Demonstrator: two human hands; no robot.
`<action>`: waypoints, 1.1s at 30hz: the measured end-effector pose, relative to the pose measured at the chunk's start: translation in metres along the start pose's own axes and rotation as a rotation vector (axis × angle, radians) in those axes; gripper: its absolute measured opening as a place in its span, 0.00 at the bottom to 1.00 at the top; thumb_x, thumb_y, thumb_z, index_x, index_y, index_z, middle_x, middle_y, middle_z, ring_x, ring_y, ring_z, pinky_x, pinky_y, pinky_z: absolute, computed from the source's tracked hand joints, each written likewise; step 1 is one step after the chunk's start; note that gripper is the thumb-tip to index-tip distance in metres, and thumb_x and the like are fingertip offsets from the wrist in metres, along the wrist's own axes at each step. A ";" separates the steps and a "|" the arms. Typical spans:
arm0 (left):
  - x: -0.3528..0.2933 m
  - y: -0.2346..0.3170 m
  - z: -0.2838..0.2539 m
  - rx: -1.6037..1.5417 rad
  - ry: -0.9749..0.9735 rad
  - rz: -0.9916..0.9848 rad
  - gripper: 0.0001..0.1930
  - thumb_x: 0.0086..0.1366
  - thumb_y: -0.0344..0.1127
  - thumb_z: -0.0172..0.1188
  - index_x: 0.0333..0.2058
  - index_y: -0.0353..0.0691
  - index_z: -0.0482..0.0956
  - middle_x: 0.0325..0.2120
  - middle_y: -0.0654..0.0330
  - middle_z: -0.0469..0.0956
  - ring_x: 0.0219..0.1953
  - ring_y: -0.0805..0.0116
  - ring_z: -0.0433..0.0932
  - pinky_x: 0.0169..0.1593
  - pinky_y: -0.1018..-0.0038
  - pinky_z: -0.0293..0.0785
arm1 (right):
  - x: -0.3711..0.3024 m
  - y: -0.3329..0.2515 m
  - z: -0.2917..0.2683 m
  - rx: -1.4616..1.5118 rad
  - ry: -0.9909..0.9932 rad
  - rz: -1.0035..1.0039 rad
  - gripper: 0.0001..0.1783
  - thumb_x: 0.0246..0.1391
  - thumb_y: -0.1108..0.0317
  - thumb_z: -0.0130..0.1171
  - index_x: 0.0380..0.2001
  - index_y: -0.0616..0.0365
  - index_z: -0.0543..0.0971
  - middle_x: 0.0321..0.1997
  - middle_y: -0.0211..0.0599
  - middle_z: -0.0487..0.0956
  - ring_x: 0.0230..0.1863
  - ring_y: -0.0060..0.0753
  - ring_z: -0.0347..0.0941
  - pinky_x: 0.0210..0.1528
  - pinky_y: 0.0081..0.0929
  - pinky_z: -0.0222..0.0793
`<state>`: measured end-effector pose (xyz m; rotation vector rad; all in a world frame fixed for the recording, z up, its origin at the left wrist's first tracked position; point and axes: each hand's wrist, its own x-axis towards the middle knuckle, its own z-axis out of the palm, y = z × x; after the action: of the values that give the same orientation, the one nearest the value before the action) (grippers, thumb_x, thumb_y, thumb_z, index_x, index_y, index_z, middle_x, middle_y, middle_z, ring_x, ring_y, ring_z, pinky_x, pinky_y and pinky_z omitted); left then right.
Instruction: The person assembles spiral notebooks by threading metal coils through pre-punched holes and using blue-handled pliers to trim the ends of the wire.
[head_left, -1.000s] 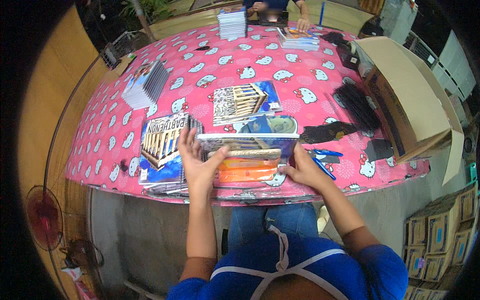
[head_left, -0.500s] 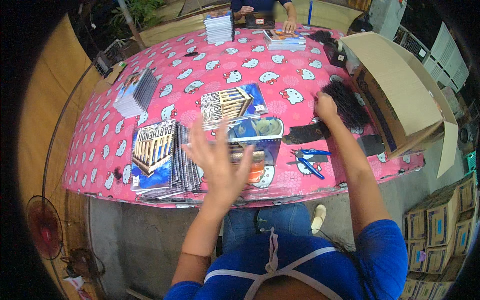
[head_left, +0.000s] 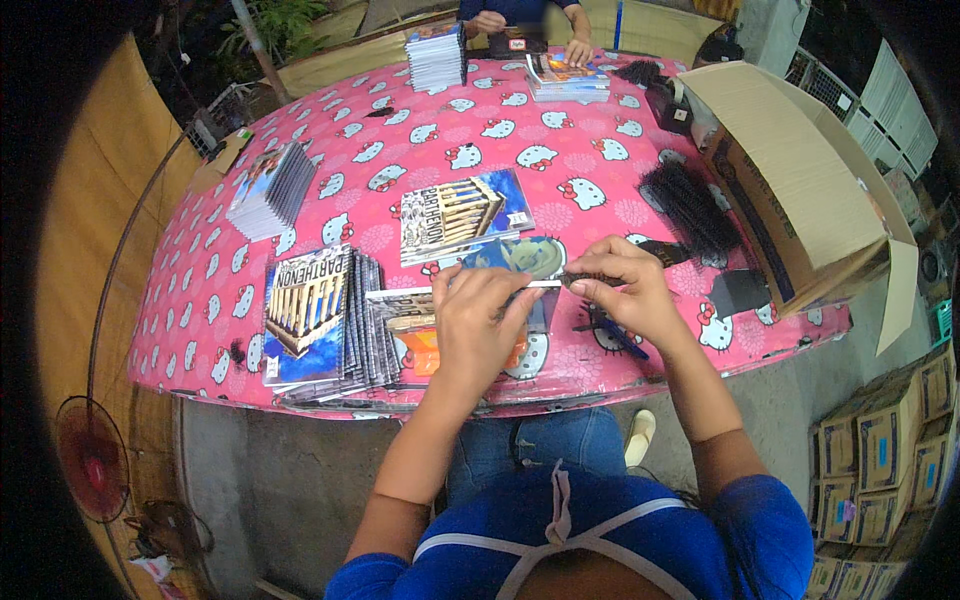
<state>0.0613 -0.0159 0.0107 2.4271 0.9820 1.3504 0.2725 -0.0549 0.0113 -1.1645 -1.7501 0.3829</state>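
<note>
My left hand [head_left: 478, 315] is closed over the top edge of a notebook [head_left: 405, 296], which stands on its long side near the table's front. At the right end of that edge, my right hand [head_left: 632, 292] pinches a thin black binding coil, mostly hidden by the fingers. Below the right hand lie blue-handled pliers [head_left: 622, 338], partly covered. A bundle of black binding coils [head_left: 690, 208] rests further right. Just beyond my hands is a small pile of blue-and-tan notebooks [head_left: 465, 215]. Left of my left hand, several coil-bound notebooks [head_left: 310, 310] lie fanned in a stack.
A large open cardboard box [head_left: 800, 190] stands along the right side. Another notebook stack [head_left: 270, 190] sits at left. Across the table a person's hand [head_left: 578, 52] rests on books [head_left: 568, 80], beside a tall stack [head_left: 436, 58]. Cartons [head_left: 880, 450] are piled at lower right.
My right hand has come from the coil bundle to the notebook's right end. My left hand, spread and raised before, has closed on the notebook's top edge.
</note>
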 end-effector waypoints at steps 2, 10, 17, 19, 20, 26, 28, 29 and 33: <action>0.000 -0.001 0.000 -0.005 -0.002 -0.015 0.07 0.53 0.38 0.66 0.30 0.43 0.83 0.28 0.63 0.80 0.35 0.67 0.76 0.55 0.61 0.58 | 0.004 0.000 0.000 0.104 -0.033 -0.035 0.10 0.46 0.73 0.64 0.35 0.60 0.82 0.29 0.35 0.77 0.32 0.29 0.74 0.35 0.24 0.69; -0.006 -0.005 -0.001 0.051 -0.012 -0.026 0.11 0.53 0.41 0.66 0.32 0.43 0.83 0.28 0.64 0.79 0.36 0.67 0.75 0.57 0.59 0.53 | 0.009 -0.014 0.001 -0.036 -0.243 0.158 0.14 0.55 0.63 0.57 0.44 0.56 0.76 0.30 0.39 0.76 0.34 0.38 0.74 0.36 0.32 0.69; -0.010 -0.006 -0.018 0.143 -0.003 -0.075 0.11 0.51 0.42 0.67 0.32 0.45 0.82 0.28 0.65 0.78 0.36 0.67 0.74 0.55 0.58 0.53 | 0.007 -0.039 0.017 -0.303 -0.165 0.059 0.14 0.51 0.60 0.60 0.37 0.57 0.76 0.37 0.42 0.74 0.39 0.46 0.73 0.37 0.38 0.69; -0.011 -0.005 -0.016 0.122 0.006 -0.060 0.11 0.50 0.43 0.69 0.31 0.46 0.82 0.29 0.65 0.78 0.36 0.67 0.74 0.55 0.59 0.54 | 0.007 -0.034 0.017 -0.324 -0.197 0.056 0.13 0.50 0.63 0.62 0.36 0.60 0.76 0.34 0.42 0.73 0.35 0.45 0.72 0.36 0.34 0.67; -0.010 -0.004 -0.017 0.126 0.013 -0.062 0.11 0.49 0.42 0.69 0.30 0.46 0.82 0.28 0.65 0.78 0.36 0.68 0.74 0.55 0.59 0.54 | 0.011 -0.046 0.015 -0.299 -0.166 -0.012 0.13 0.49 0.64 0.62 0.35 0.61 0.76 0.32 0.42 0.73 0.36 0.45 0.72 0.36 0.34 0.67; -0.011 -0.008 -0.013 0.087 0.022 -0.027 0.10 0.52 0.42 0.66 0.33 0.47 0.82 0.28 0.66 0.77 0.35 0.67 0.73 0.52 0.61 0.55 | 0.010 -0.053 0.016 -0.243 -0.052 0.000 0.12 0.50 0.67 0.60 0.37 0.62 0.76 0.31 0.41 0.74 0.36 0.44 0.72 0.38 0.35 0.68; -0.012 -0.008 -0.014 0.088 0.018 -0.015 0.10 0.52 0.42 0.66 0.33 0.47 0.82 0.27 0.66 0.77 0.34 0.68 0.73 0.51 0.62 0.55 | 0.006 -0.046 0.016 -0.252 -0.143 0.015 0.14 0.50 0.66 0.61 0.38 0.62 0.76 0.33 0.42 0.75 0.38 0.45 0.73 0.40 0.36 0.68; -0.012 -0.008 -0.017 0.087 0.010 -0.007 0.10 0.52 0.42 0.66 0.33 0.47 0.82 0.27 0.66 0.77 0.34 0.68 0.73 0.51 0.63 0.56 | 0.004 -0.039 0.014 -0.255 -0.189 0.022 0.14 0.50 0.66 0.61 0.39 0.62 0.76 0.34 0.42 0.75 0.39 0.46 0.73 0.41 0.36 0.68; -0.016 -0.010 -0.024 0.089 0.008 0.025 0.10 0.52 0.42 0.67 0.32 0.47 0.82 0.27 0.66 0.77 0.33 0.68 0.72 0.50 0.64 0.56 | 0.042 0.011 0.006 -0.179 -0.386 -0.103 0.16 0.50 0.65 0.60 0.42 0.60 0.75 0.36 0.43 0.76 0.41 0.48 0.73 0.44 0.39 0.69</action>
<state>0.0310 -0.0218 0.0083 2.5083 1.0384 1.3531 0.2702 -0.0127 0.0238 -1.1751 -2.2089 0.4155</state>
